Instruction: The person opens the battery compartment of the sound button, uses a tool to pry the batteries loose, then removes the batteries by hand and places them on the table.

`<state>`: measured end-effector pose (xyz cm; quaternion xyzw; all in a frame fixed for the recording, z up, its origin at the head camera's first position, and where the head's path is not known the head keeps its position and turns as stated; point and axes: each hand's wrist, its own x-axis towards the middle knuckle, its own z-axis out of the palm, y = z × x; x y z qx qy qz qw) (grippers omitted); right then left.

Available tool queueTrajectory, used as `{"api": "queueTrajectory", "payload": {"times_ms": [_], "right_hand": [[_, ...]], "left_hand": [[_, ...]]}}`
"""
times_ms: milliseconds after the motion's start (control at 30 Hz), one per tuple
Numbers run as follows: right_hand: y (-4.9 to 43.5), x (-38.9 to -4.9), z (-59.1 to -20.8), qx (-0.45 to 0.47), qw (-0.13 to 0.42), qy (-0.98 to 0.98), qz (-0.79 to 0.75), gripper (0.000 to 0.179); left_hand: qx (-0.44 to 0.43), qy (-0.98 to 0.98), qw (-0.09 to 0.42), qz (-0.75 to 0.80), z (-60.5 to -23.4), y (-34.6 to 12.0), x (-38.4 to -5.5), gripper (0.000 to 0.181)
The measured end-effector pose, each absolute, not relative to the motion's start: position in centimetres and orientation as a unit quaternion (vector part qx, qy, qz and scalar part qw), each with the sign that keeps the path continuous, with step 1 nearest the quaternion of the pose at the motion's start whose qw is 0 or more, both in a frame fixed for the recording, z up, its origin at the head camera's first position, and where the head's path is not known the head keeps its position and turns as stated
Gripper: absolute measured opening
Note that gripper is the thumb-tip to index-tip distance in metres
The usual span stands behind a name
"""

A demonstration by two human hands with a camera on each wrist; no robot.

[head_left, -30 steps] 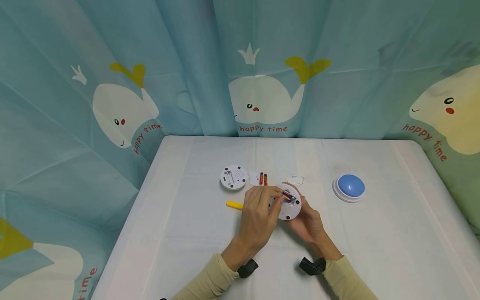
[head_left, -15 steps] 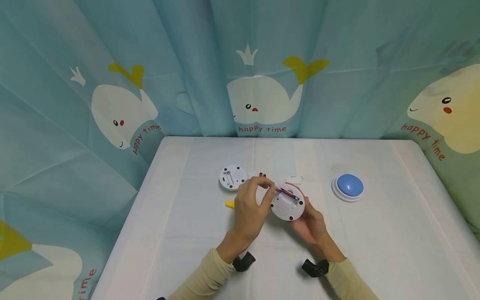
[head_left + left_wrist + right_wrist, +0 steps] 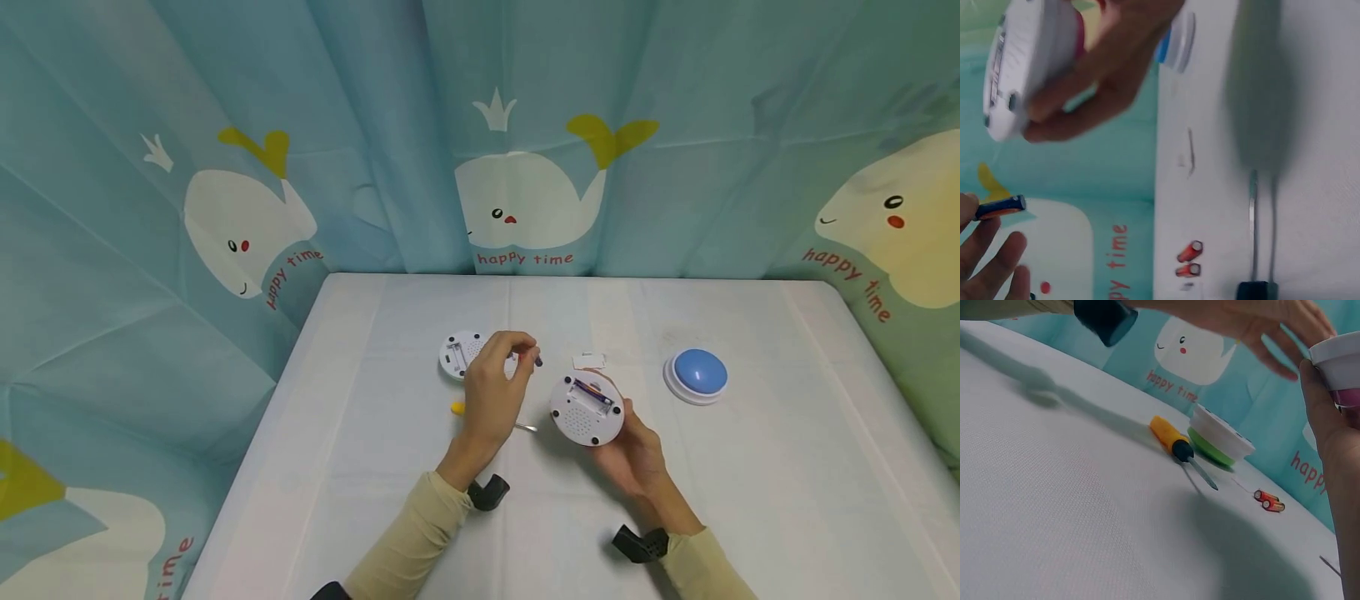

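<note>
In the head view my left hand (image 3: 491, 392) pinches a dark blue and orange battery (image 3: 1000, 207) between thumb and fingers, raised above the table left of the device. My right hand (image 3: 633, 454) grips a round white push-button device (image 3: 577, 423) with its underside turned up. Its battery compartment lies uncovered, and a dark blue battery (image 3: 592, 392) sits in it. From the right wrist view the device's lower side shows a magenta part (image 3: 1347, 397).
A second upturned white device (image 3: 453, 357) with a green underside stands behind my left hand. Nearby lie a yellow-handled screwdriver (image 3: 1169, 434) and two red batteries (image 3: 1190, 251). A white battery cover (image 3: 588, 361) lies farther back; a blue-domed button (image 3: 701, 371) stands at right.
My left hand has drawn a battery out of the device's compartment and moved away to the left and back with it. My right hand has shifted slightly right with the device.
</note>
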<state>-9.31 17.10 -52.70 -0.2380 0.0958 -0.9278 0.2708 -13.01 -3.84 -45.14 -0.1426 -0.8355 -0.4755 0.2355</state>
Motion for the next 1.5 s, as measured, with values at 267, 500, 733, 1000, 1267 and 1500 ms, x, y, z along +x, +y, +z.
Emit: {"api": "queueTrajectory", "payload": {"times_ms": [267, 500, 733, 1000, 1267, 1500], "right_hand": [[17.4, -9.1, -52.5, -0.234, 0.274, 0.096, -0.928, 0.051], [17.5, -9.0, -52.6, -0.228, 0.273, 0.097, -0.93, 0.05], [17.4, -9.0, -52.7, -0.221, 0.275, 0.094, -0.931, 0.049], [17.3, -9.2, -52.8, -0.225, 0.273, 0.1, -0.93, 0.049], [17.2, -9.3, -52.7, -0.22, 0.271, 0.101, -0.932, 0.049], [17.2, -9.3, -52.7, -0.208, 0.273, 0.106, -0.934, 0.048]], "left_hand": [[-0.133, -0.858, 0.179, -0.462, -46.8, -3.3, -14.3, 0.01], [-0.129, -0.901, 0.123, -0.394, -47.7, -3.2, -15.1, 0.008], [-0.135, -0.934, 0.069, -0.325, -48.3, -3.1, -15.4, 0.008], [-0.158, -0.952, 0.029, -0.262, -49.1, -3.0, -15.7, 0.009], [-0.176, -0.952, 0.028, -0.25, -49.7, -3.1, -15.7, 0.011], [-0.179, -0.954, 0.02, -0.239, -50.1, -3.1, -15.8, 0.014]]}}
